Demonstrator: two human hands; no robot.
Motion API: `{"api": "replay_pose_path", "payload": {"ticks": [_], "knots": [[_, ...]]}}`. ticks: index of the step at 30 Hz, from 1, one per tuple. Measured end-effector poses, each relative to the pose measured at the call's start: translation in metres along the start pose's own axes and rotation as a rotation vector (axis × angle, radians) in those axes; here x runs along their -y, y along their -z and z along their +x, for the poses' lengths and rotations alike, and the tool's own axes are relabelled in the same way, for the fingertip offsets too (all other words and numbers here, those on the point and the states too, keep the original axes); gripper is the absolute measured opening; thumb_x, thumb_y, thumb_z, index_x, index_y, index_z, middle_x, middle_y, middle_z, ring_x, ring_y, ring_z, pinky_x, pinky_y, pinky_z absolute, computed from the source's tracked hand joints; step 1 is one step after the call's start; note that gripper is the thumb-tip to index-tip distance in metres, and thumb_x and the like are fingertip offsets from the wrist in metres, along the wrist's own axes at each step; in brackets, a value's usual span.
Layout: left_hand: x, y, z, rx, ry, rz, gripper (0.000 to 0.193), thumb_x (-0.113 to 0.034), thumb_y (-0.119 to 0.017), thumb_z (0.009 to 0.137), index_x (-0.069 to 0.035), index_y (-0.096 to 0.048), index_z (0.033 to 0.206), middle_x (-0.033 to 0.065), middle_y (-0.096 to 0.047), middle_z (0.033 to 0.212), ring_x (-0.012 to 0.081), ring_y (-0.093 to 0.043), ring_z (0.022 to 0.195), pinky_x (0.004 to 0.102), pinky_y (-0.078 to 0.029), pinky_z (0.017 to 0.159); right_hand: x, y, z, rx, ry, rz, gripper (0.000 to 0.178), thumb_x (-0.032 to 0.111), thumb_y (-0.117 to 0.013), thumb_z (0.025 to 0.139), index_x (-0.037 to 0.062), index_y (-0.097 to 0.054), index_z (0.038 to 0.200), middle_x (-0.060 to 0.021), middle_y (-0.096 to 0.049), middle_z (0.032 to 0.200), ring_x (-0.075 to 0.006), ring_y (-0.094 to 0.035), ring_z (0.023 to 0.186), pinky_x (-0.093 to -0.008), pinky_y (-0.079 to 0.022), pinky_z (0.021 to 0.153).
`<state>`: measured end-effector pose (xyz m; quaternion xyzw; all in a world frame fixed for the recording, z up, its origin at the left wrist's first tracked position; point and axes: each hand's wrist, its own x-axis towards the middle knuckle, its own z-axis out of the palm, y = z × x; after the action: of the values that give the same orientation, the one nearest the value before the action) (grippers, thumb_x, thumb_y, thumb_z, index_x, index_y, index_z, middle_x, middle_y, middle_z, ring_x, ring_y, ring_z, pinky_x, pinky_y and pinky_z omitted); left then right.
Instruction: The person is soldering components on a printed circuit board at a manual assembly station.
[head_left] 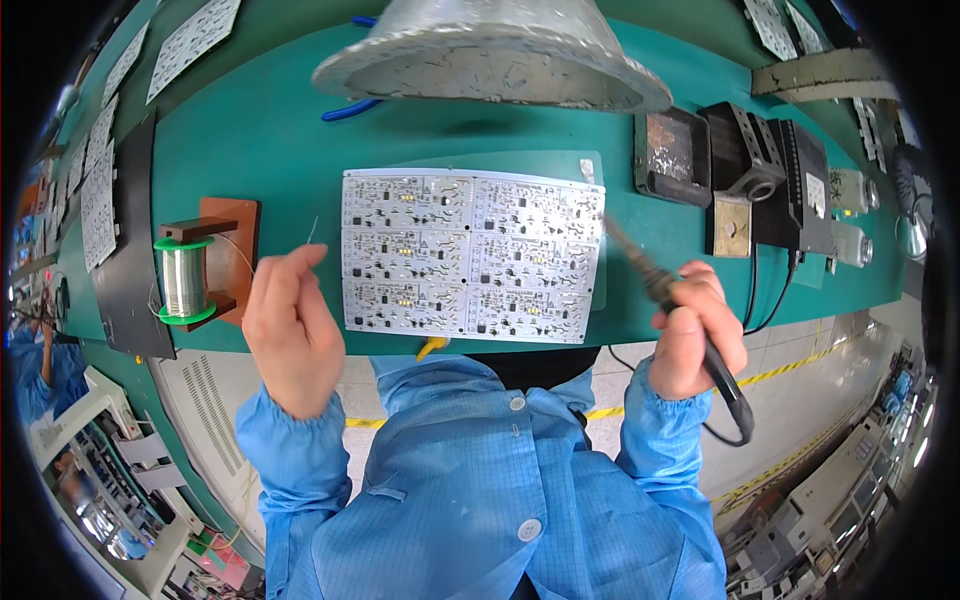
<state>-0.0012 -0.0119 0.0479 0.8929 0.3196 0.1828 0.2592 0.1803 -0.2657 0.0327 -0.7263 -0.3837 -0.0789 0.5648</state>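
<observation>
In my right hand (695,330) is a soldering iron (655,283), its tip pointing up and left at the right edge of a white circuit board panel (470,255). The panel lies flat on the green mat, divided into several repeated sections with small parts. To its left, my left hand (292,325) pinches a thin solder wire (314,230), whose end sticks up past my fingertips. Farther left, a solder spool (184,280) with green flanges sits on a brown holder (228,290). Neither the wire nor the iron tip visibly touches the panel.
A metal fume hood (490,60) hangs over the far side of the panel. At the right stand a black tray (672,155), an iron holder (742,150), a sponge (732,232) and glass jars (852,243). Blue-handled pliers (350,110) lie partly under the hood.
</observation>
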Motion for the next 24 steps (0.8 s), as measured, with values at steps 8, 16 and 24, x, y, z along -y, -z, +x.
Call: {"api": "replay_pose_path", "payload": {"ticks": [8,16,24], "knots": [[0.027,-0.032,-0.001,-0.010,0.158,-0.230,0.018,-0.016,-0.063,0.084,0.002,-0.063,0.088,0.0127,-0.056,0.099,0.0245,-0.058,0.081,0.0315,-0.048,0.069,-0.024,-0.019,-0.020,-0.085,-0.165,-0.401,0.029,0.012,-0.059,0.085,-0.0039,-0.058,0.109,-0.0170,-0.061,0.099,-0.0287,-0.057,0.093,-0.0381,-0.046,0.082],[0.007,-0.027,-0.002,-0.068,-0.154,0.156,0.031,-0.023,-0.071,0.077,0.004,-0.062,0.089,0.0190,-0.048,0.118,0.0338,-0.053,0.099,0.0380,-0.046,0.079,0.004,-0.055,-0.035,-0.060,-0.322,-0.113,0.052,-0.004,-0.068,0.074,-0.0016,-0.049,0.123,-0.0161,-0.060,0.114,-0.0179,-0.059,0.090,-0.0302,-0.048,0.080],[-0.013,-0.012,-0.019,-0.379,-0.230,-0.602,0.038,-0.006,-0.065,0.082,-0.002,-0.044,0.114,0.0175,-0.038,0.128,0.0268,-0.057,0.104,0.0373,-0.045,0.094,0.028,-0.052,-0.024,-0.329,-0.299,0.526,0.062,0.044,-0.046,0.093,-0.0013,-0.033,0.134,-0.0302,-0.047,0.126,-0.0378,-0.059,0.104,-0.0475,-0.046,0.091]]}}
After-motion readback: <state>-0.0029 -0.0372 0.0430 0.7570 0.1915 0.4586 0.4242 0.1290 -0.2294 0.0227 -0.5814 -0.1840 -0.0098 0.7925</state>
